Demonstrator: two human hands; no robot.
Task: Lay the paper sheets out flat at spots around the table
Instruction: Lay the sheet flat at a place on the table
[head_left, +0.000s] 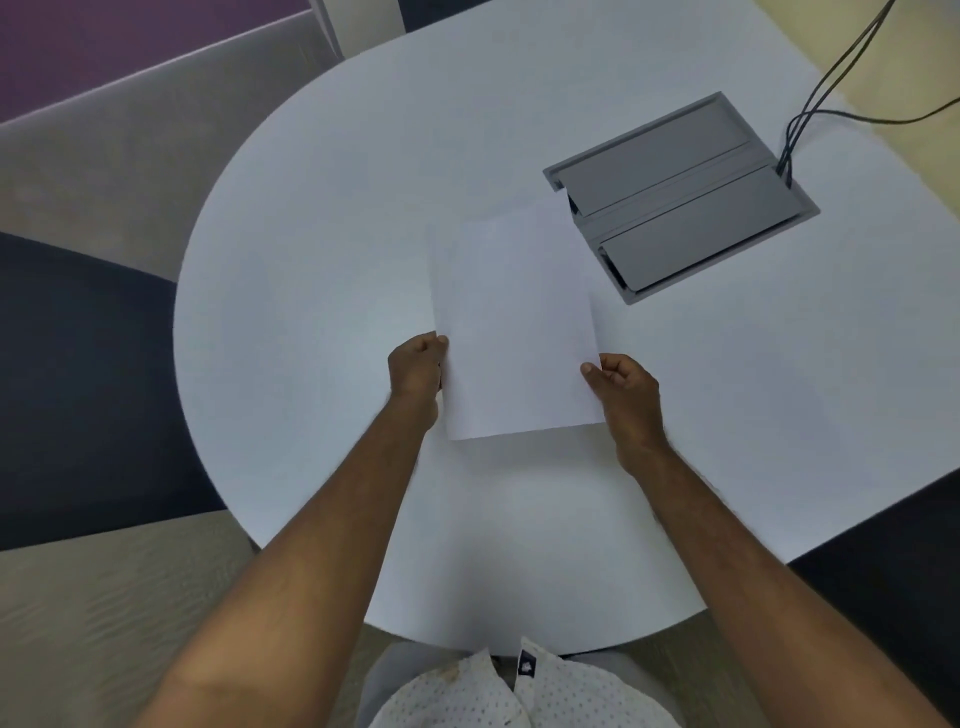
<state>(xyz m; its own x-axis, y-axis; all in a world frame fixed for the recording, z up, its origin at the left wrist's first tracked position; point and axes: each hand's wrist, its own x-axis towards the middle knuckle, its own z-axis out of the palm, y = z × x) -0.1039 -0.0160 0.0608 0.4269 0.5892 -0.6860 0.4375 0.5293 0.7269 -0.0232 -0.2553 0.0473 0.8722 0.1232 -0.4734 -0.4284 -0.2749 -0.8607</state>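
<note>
Fingers (441, 344) of my left hand (415, 371) pinch one paper sheet (514, 322) at its left edge; right hand (623, 387) grips its right edge. Sheet: white, held above the white table (322, 249), far corner overlapping a grey cable hatch (680, 197). Cables (831, 78) beyond.

No text, number or brand can be read anywhere: the paper sheet (514, 322) held over the table (322, 218) looks blank, and the small shirt label (525, 666) is too blurred.
</note>
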